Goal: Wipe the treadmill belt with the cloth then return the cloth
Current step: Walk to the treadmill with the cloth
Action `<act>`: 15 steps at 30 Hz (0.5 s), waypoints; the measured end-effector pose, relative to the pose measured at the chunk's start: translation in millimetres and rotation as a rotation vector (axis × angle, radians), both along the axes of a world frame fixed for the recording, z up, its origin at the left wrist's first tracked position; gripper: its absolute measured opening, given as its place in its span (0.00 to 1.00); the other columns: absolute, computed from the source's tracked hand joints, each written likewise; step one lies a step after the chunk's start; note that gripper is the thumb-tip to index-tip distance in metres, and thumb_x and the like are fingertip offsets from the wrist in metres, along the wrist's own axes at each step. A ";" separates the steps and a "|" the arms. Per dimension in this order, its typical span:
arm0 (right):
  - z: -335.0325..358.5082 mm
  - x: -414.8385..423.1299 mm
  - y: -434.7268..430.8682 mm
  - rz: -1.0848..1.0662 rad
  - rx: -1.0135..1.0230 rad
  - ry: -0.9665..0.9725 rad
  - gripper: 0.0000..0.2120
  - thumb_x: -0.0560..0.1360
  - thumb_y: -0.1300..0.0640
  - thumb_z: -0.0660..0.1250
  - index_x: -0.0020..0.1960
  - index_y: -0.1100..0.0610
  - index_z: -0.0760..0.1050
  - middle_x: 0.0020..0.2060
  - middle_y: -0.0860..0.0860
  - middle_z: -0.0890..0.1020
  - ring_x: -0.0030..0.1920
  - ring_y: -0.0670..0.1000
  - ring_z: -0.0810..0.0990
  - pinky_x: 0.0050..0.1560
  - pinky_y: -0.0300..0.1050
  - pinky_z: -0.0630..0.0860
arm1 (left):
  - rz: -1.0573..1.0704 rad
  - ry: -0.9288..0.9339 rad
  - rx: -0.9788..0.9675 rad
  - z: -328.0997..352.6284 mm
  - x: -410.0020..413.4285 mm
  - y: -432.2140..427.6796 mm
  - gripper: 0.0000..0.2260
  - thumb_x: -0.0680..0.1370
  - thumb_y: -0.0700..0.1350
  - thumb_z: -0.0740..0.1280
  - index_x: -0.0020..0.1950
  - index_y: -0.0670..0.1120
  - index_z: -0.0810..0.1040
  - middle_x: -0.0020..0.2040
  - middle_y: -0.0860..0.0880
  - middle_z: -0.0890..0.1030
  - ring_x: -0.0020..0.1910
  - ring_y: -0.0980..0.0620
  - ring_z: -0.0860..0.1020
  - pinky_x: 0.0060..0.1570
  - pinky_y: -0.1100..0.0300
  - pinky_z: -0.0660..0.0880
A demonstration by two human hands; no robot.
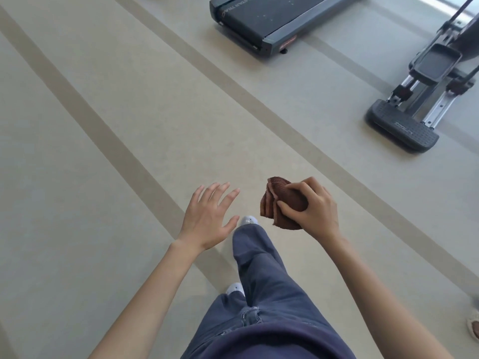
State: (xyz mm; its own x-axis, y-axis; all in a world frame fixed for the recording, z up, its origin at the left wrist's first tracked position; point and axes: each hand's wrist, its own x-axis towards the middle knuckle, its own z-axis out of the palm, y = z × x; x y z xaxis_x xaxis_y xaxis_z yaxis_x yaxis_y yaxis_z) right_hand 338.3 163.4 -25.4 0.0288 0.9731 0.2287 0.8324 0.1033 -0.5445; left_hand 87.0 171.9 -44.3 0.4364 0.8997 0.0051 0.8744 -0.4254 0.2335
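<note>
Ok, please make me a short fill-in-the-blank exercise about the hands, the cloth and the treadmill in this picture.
1. The right hand grips a folded cloth of ___ colour.
2. The left hand holds ___, its fingers spread.
3. The cloth is ___ yet touching the treadmill belt.
Missing words: brown; nothing; not.

I see bare floor (155, 112) running unbroken from my left grip (207, 216) and right grip (313, 206) up to the treadmill (272, 19) at the top. Right of the treadmill, apart from it, an elliptical machine (427, 63) juts toward me, its black base (403, 125) nearest, blocking that side. My forward leg (259, 268) crosses just below the grips.
</note>
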 end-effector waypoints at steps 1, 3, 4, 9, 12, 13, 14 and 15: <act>-2.3 1.3 15.9 0.004 -0.003 0.003 0.18 0.66 0.40 0.67 0.49 0.50 0.80 0.41 0.45 0.76 0.38 0.52 0.76 0.40 0.43 0.72 | 0.003 0.004 -0.007 -1.7 1.7 14.3 0.26 0.75 0.58 0.56 0.68 0.48 0.72 0.66 0.45 0.75 0.65 0.43 0.72 0.65 0.42 0.67; -4.8 4.4 50.0 0.008 -0.012 0.013 0.18 0.65 0.39 0.67 0.49 0.50 0.80 0.41 0.44 0.76 0.39 0.52 0.76 0.41 0.43 0.71 | 0.010 0.009 -0.014 -3.3 5.8 46.7 0.26 0.75 0.58 0.56 0.68 0.48 0.73 0.65 0.45 0.75 0.65 0.43 0.72 0.65 0.43 0.67; -5.5 5.7 64.3 0.010 -0.014 0.016 0.18 0.65 0.39 0.67 0.49 0.50 0.80 0.41 0.44 0.76 0.39 0.52 0.76 0.41 0.43 0.71 | 0.013 0.013 -0.014 -3.7 7.4 60.5 0.25 0.75 0.58 0.56 0.68 0.48 0.73 0.65 0.45 0.75 0.65 0.44 0.72 0.65 0.43 0.67; 0.0 16.6 163.8 0.002 -0.020 0.023 0.19 0.65 0.39 0.66 0.49 0.50 0.80 0.41 0.44 0.75 0.39 0.52 0.75 0.41 0.43 0.70 | 0.025 0.040 -0.060 1.6 20.3 158.5 0.25 0.75 0.58 0.56 0.67 0.49 0.73 0.64 0.46 0.76 0.63 0.44 0.74 0.63 0.44 0.69; 6.8 24.9 221.3 -0.001 0.004 0.026 0.19 0.65 0.39 0.66 0.48 0.50 0.79 0.41 0.44 0.75 0.39 0.51 0.75 0.41 0.43 0.70 | 0.015 0.050 -0.063 4.6 30.7 213.1 0.25 0.74 0.58 0.56 0.67 0.48 0.74 0.63 0.45 0.77 0.62 0.43 0.75 0.62 0.44 0.70; 9.1 27.4 239.1 -0.003 0.014 0.027 0.18 0.65 0.39 0.66 0.48 0.50 0.80 0.41 0.44 0.75 0.39 0.52 0.75 0.41 0.42 0.69 | 0.010 0.052 -0.060 5.9 33.9 230.2 0.25 0.74 0.58 0.55 0.67 0.48 0.74 0.63 0.45 0.77 0.61 0.43 0.75 0.62 0.44 0.70; 11.2 29.7 255.8 -0.005 0.021 0.027 0.18 0.65 0.39 0.67 0.48 0.50 0.80 0.41 0.45 0.75 0.39 0.52 0.75 0.41 0.42 0.69 | 0.008 0.048 -0.051 7.5 36.8 247.0 0.25 0.74 0.57 0.55 0.67 0.48 0.74 0.63 0.45 0.77 0.61 0.43 0.75 0.62 0.44 0.70; 12.3 31.7 271.3 -0.009 0.023 0.027 0.18 0.65 0.39 0.67 0.48 0.50 0.80 0.41 0.45 0.75 0.39 0.52 0.75 0.42 0.41 0.69 | 0.010 0.038 -0.037 9.0 39.0 262.8 0.25 0.74 0.57 0.55 0.67 0.48 0.74 0.63 0.45 0.77 0.62 0.44 0.75 0.62 0.44 0.70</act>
State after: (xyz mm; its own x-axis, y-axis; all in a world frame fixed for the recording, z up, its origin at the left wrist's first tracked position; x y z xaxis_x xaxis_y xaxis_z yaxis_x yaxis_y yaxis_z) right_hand 369.9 434.6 -13.1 0.0436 0.9673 0.2499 0.8183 0.1089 -0.5644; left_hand 126.0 434.7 -35.3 0.4268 0.9032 -0.0451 0.8870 -0.4084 0.2156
